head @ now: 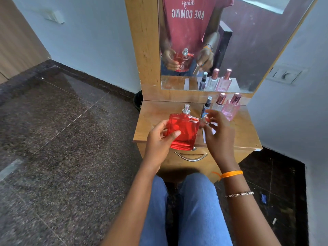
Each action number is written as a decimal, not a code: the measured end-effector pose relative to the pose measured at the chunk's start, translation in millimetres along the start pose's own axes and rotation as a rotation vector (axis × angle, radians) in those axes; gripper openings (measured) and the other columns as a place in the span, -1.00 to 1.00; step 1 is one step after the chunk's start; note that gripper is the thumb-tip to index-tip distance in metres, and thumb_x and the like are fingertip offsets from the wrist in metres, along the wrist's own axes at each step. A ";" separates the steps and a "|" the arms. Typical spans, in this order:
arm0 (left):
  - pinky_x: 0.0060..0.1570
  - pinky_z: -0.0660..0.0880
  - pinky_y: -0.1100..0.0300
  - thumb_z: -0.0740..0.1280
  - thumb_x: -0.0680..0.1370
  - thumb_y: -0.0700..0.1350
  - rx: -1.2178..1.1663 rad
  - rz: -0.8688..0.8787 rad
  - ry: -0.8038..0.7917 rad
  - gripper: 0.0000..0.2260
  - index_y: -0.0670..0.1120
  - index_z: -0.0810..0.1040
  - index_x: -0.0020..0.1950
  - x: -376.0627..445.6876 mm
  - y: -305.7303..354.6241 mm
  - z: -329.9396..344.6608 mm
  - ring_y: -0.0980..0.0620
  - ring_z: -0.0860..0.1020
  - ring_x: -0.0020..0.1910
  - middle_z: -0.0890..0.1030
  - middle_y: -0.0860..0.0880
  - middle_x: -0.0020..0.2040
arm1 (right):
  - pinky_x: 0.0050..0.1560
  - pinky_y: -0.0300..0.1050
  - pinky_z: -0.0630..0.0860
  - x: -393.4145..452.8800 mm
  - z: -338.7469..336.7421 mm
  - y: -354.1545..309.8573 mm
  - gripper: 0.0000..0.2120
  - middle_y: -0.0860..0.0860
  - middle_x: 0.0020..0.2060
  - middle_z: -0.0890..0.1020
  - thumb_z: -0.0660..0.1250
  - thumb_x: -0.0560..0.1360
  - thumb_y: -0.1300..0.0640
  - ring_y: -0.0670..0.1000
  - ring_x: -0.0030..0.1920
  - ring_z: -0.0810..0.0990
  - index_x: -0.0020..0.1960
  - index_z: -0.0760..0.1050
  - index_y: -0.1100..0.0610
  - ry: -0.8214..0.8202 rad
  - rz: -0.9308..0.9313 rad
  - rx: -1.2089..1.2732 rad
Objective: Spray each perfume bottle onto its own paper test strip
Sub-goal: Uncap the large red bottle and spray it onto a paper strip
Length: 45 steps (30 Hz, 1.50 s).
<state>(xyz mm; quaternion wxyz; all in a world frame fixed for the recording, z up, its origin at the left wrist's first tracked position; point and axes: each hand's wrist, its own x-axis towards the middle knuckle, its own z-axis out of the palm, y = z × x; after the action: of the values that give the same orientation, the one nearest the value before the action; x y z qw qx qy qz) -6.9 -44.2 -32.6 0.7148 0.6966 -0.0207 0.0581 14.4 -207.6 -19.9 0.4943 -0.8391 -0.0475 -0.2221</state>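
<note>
My left hand (159, 139) grips a flat red perfume bottle (184, 132) with a bare silver nozzle, held upright over the front of the wooden dressing table (152, 118). Just right of the bottle, my right hand (218, 135) has its fingers curled and pinches a white paper test strip (205, 136), which the hand mostly hides. A small shiny object sits at its fingertips; I cannot tell what it is. At the back right stand a slim dark blue bottle (206, 105), a clear bottle with a rose-gold cap (219, 103) and a pink bottle (231, 108).
A mirror (248, 50) rises behind the table and reflects the hands and bottles. A drawer with a metal handle (190, 157) is below the tabletop. A dark bin (138, 102) stands on the floor to the left. My knees are close to the drawer.
</note>
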 end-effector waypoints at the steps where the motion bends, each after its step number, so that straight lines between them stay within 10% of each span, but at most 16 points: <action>1: 0.08 0.52 0.12 0.41 0.40 0.03 0.003 0.009 -0.004 -0.79 0.23 0.58 0.02 0.2 0.0 -0.1 0.12 0.60 0.06 0.66 0.12 0.02 | 0.02 -0.33 0.53 1.9 -3.5 -4.8 -0.74 -0.13 -0.12 0.56 0.30 0.47 0.41 -0.24 -0.08 0.56 0.09 0.48 0.15 0.058 -0.015 0.055; 7: 0.02 0.52 0.23 0.42 0.39 0.06 -0.003 0.038 -0.007 -0.78 0.22 0.58 0.02 0.2 -1.9 1.6 0.12 0.60 0.05 0.67 0.12 0.00 | 0.03 -0.34 0.49 20.4 -12.7 -36.1 -0.78 -0.14 -0.10 0.63 0.32 0.50 0.35 -0.14 -0.01 0.62 0.08 0.49 0.10 0.112 -0.039 0.379; 17: -0.02 0.54 0.25 0.42 0.44 -0.11 -0.051 0.008 -0.031 -0.76 0.04 0.56 0.10 -0.5 -1.5 4.0 0.10 0.61 0.03 0.67 0.02 0.00 | -0.07 -0.39 0.47 20.6 -5.7 -39.5 -0.76 -0.04 -0.14 0.62 0.29 0.54 0.32 -0.31 -0.15 0.57 0.16 0.53 0.11 -0.175 -0.055 0.317; 36: 0.04 0.55 0.17 0.41 0.47 -0.17 -0.076 -0.024 -0.094 -0.74 -0.03 0.57 0.15 -3.5 -1.7 4.6 0.07 0.60 0.07 0.67 -0.01 0.04 | 0.14 -0.09 0.53 28.1 -30.7 -39.6 -0.73 0.08 -0.06 0.64 0.23 0.55 0.36 -0.02 0.01 0.61 0.16 0.51 0.10 -0.446 0.040 0.490; 45: -0.01 0.55 0.21 0.43 0.40 -0.07 -0.055 0.027 -0.018 -0.78 0.15 0.61 0.01 -0.9 -1.1 12.7 0.11 0.62 -0.01 0.68 0.10 -0.04 | 0.01 -0.28 0.57 28.1 -24.3 -41.8 -0.68 -0.06 -0.13 0.68 0.28 0.49 0.45 -0.20 -0.13 0.64 0.14 0.52 0.14 -0.274 0.075 0.506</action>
<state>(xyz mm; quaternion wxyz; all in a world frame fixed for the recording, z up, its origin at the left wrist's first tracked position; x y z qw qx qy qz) -7.0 -56.9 -33.4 0.7327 0.6767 -0.0381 0.0608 19.1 -211.1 35.7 0.6847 -0.7125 -0.1366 -0.0692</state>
